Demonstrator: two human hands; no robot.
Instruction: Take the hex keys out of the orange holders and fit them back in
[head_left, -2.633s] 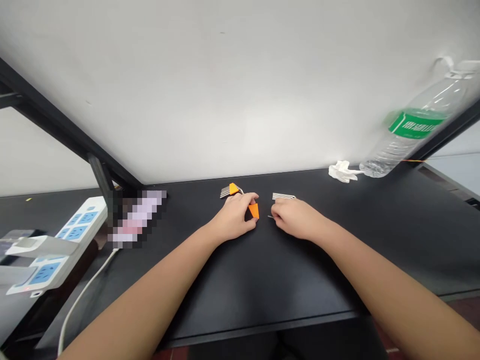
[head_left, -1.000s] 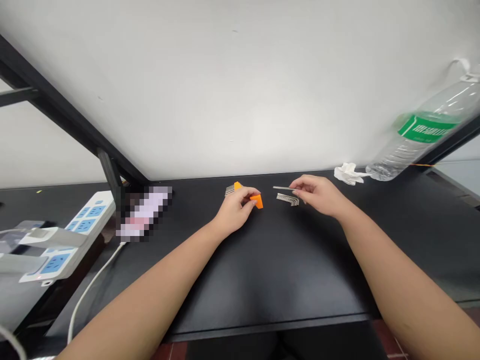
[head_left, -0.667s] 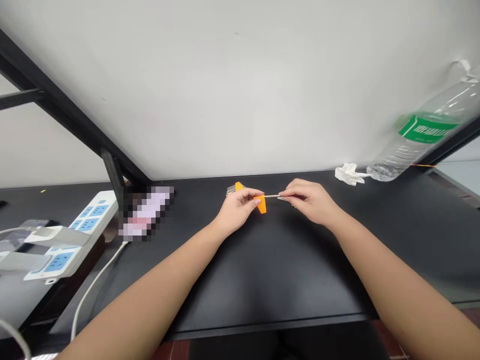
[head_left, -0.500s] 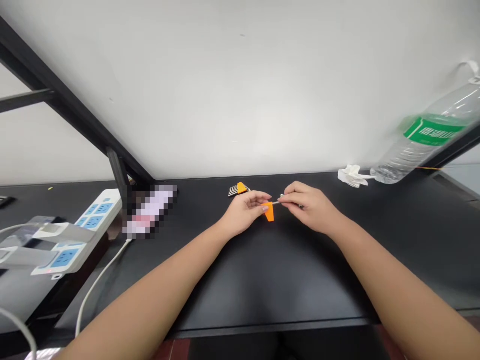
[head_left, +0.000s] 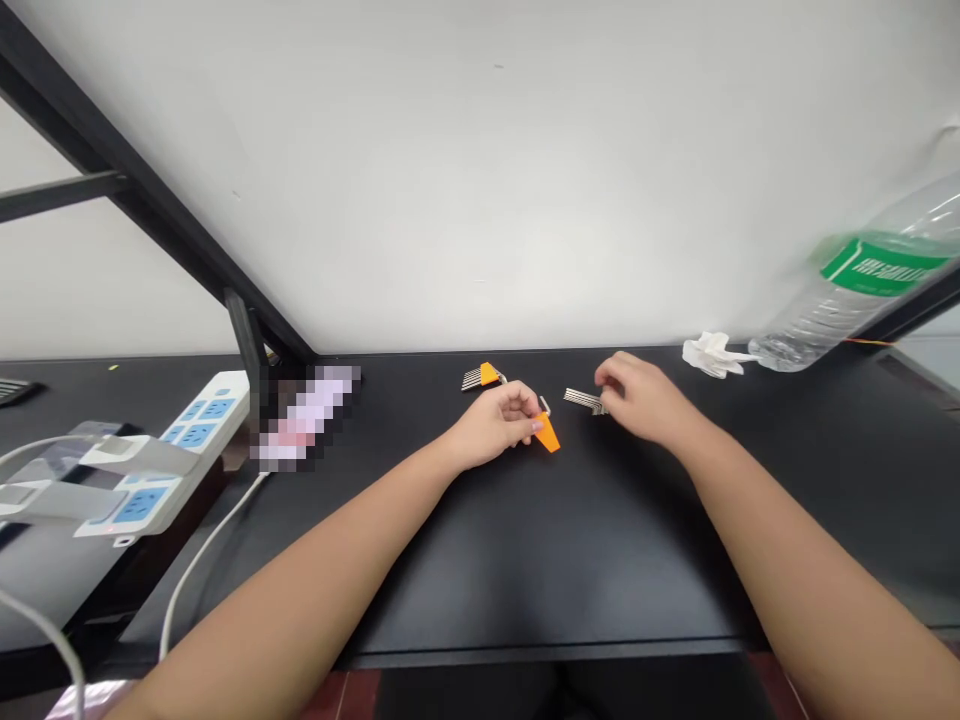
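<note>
My left hand pinches an orange hex key holder between thumb and fingers, just above the black table. A short L-shaped hex key sticks out of the holder's upper end. To the right, several loose silver hex keys lie side by side on the table. Over their right end is my right hand, fingers bent, thumb and index finger apart; whether the fingertips touch the keys is hard to see. Behind my left hand lies a second orange holder with a row of hex keys in it.
A crumpled white tissue and a large plastic bottle with a green label stand by the wall at the right. On the left are a black metal frame, a pixelated object, a white power strip and a white cable.
My right hand has let go of the hex key at the holder and moved right, over the loose keys. The holder in my left hand has tilted, its lower end swinging right.
</note>
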